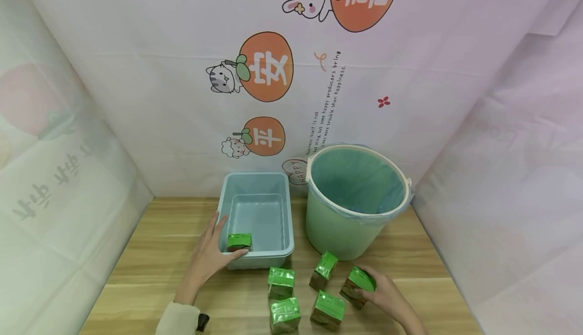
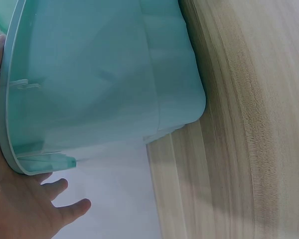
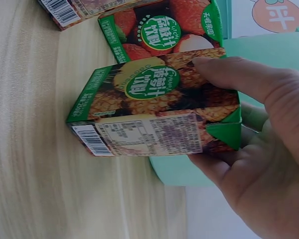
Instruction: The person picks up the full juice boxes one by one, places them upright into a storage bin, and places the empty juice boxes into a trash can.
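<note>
In the head view my left hand (image 1: 208,255) lies at the near left corner of a light blue plastic basin (image 1: 291,213), fingers extended along its left side and thumb at the front rim. The left wrist view shows the fingers (image 2: 72,211) spread and straight beside the basin (image 2: 99,74). One green-topped juice box (image 1: 239,240) lies inside, at the basin's near left. My right hand (image 1: 387,294) grips a pineapple juice box (image 3: 149,104) between thumb and fingers, near the table. Beside it is a lychee juice box (image 3: 159,30).
Several more juice boxes (image 1: 328,308) stand on the wooden table (image 1: 136,274) between my hands. A pale green bucket (image 1: 341,234) with a bag liner stands behind them, right of the basin. Printed white cloth (image 1: 182,122) hangs behind and at both sides.
</note>
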Tool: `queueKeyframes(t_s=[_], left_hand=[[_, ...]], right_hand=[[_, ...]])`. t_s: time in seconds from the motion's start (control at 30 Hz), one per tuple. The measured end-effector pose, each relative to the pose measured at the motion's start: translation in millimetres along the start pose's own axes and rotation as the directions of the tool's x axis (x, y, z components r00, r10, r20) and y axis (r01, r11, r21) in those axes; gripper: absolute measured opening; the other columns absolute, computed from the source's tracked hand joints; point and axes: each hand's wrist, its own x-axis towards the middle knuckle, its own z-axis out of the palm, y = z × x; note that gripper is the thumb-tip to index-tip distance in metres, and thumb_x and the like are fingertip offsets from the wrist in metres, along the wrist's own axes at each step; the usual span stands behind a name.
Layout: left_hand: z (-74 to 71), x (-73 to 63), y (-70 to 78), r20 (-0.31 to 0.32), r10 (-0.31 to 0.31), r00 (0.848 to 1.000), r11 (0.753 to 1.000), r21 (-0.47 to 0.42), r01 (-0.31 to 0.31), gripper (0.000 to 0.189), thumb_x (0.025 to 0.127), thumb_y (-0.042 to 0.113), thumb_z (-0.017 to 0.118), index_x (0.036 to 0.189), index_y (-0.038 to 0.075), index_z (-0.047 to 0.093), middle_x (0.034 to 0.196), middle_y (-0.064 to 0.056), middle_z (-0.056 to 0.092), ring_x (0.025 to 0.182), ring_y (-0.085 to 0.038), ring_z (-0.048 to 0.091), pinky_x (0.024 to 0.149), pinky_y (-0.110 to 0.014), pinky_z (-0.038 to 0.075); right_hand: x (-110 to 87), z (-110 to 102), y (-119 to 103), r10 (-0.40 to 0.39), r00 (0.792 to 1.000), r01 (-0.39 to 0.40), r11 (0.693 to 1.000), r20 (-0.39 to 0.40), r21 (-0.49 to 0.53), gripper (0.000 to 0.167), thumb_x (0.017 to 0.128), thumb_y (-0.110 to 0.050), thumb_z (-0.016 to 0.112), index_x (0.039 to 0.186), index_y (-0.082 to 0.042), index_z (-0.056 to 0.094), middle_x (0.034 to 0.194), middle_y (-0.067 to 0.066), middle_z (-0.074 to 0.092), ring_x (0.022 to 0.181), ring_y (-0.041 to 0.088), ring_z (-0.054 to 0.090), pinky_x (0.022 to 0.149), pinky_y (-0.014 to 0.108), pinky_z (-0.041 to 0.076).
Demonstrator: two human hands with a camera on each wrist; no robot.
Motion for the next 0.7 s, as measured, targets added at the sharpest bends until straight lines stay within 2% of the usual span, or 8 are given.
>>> queueKeyframes(t_s=[0.2, 0.53, 0.7], left_hand=[[-0.5, 0.5, -0.9, 0.004, -0.002, 1.000, 1.000, 0.001, 0.002, 0.113, 0.084, 0.064, 0.082, 0.169, 0.014, 0.028, 0.176, -0.017, 0.011, 0.153, -0.053, 0.026, 0.112, -0.078, 0.032], [-2.1, 1.1, 1.0, 0.014, -0.010, 1.000, 1.000, 0.002, 0.010, 0.114, 0.083, 0.067, 0.082, 0.168, 0.014, 0.028, 0.177, -0.016, 0.010, 0.153, -0.053, 0.026, 0.112, -0.078, 0.031], [-0.6, 0.9, 0.2, 0.011, -0.010, 1.000, 1.000, -0.004, 0.010, 0.113, 0.083, 0.062, 0.084, 0.168, 0.013, 0.028, 0.177, -0.015, 0.010, 0.153, -0.053, 0.026, 0.112, -0.078, 0.031]], right_hand=[[1.5, 2.0, 3.8, 0.024, 1.000, -0.024, 1.000, -0.003, 0.006, 0.063, 0.088, -0.013, 0.085, 0.138, 0.015, 0.058, 0.096, 0.008, 0.068, 0.073, 0.012, 0.058, 0.060, 0.026, 0.052], [-0.2, 5.5, 6.6, 0.010, 0.999, -0.011, 1.000, -0.032, -0.030, 0.064, 0.088, -0.012, 0.085, 0.138, 0.018, 0.058, 0.083, 0.003, 0.063, 0.065, 0.008, 0.054, 0.056, 0.026, 0.050], [-0.8, 5.4, 5.5, 0.015, 0.999, -0.016, 0.999, -0.032, -0.031, 0.065, 0.089, -0.015, 0.085, 0.139, 0.018, 0.057, 0.077, 0.001, 0.060, 0.061, 0.008, 0.052, 0.054, 0.025, 0.048]])
